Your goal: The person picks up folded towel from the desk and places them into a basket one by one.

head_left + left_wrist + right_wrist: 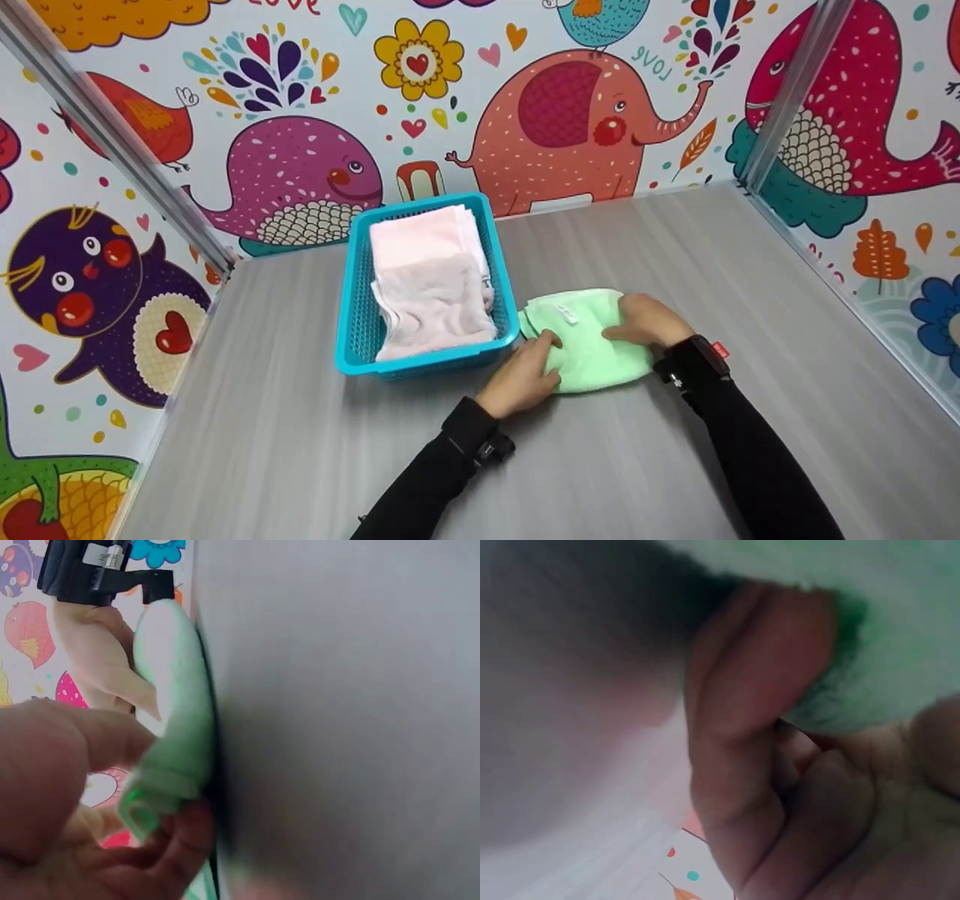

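Observation:
A folded light green towel (pixel 592 352) with a small white tag lies on the grey table, just right of a blue basket. My left hand (pixel 523 376) grips the towel's left edge, thumb on top and fingers under it, as the left wrist view (pixel 112 870) shows. At the towel's right side, my right hand (pixel 649 321) holds the other edge; in the right wrist view its fingers (pixel 742 690) curl beneath the green cloth (pixel 900 652). Parts of the right hand's fingers are hidden by the towel.
The blue plastic basket (pixel 349 300) holds folded pale pink towels (pixel 427 292) and stands left of my hands. Behind the grey table (pixel 262 420) rises a wall (pixel 420 150) printed with cartoon animals, with metal posts (pixel 795 90) at the corners.

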`<state>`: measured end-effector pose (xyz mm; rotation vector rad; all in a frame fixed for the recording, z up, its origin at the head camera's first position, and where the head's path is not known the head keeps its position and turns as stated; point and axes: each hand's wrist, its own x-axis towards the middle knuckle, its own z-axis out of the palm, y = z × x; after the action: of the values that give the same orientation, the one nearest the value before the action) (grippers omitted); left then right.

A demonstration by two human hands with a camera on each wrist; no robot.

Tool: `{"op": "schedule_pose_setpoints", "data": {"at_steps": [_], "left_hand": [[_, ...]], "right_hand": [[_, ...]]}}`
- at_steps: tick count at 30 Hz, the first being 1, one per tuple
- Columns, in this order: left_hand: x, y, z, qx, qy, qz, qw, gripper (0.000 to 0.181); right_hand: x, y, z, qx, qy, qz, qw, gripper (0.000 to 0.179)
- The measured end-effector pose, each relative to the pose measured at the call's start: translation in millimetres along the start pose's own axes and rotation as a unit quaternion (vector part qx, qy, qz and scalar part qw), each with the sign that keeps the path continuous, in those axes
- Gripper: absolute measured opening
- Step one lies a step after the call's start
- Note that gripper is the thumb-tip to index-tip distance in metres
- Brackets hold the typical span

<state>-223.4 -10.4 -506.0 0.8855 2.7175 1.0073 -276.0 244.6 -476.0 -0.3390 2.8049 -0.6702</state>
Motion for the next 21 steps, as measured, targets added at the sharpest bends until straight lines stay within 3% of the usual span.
{"op": "schedule_pose_setpoints", "data": {"at_steps": [7, 13, 16, 21], "left_hand": [[0.1, 10.1, -7.2, -0.001, 0.023, 0.049, 0.9986, 0.037], [0.5, 26.1, -21.2, -0.007, 0.051, 0.11, 0.9926, 0.038], [-2.7, 31.9, -29.3, -0.023, 0.065, 0.138, 0.9881, 0.039], [-9.3, 35.9, -42.4, -0.07, 0.074, 0.155, 0.9826, 0.038]], "right_hand": [[-12.5, 4.8, -23.0, 0.036, -0.016, 0.01, 0.9992, 0.056], [-28.3, 0.9, -51.5, 0.081, 0.01, 0.005, 0.9966, 0.042], [-36.1, -3.1, -60.7, 0.107, 0.022, -0.004, 0.994, 0.044], [-45.5, -11.9, -67.2, 0.142, 0.039, -0.02, 0.9889, 0.046]]}}
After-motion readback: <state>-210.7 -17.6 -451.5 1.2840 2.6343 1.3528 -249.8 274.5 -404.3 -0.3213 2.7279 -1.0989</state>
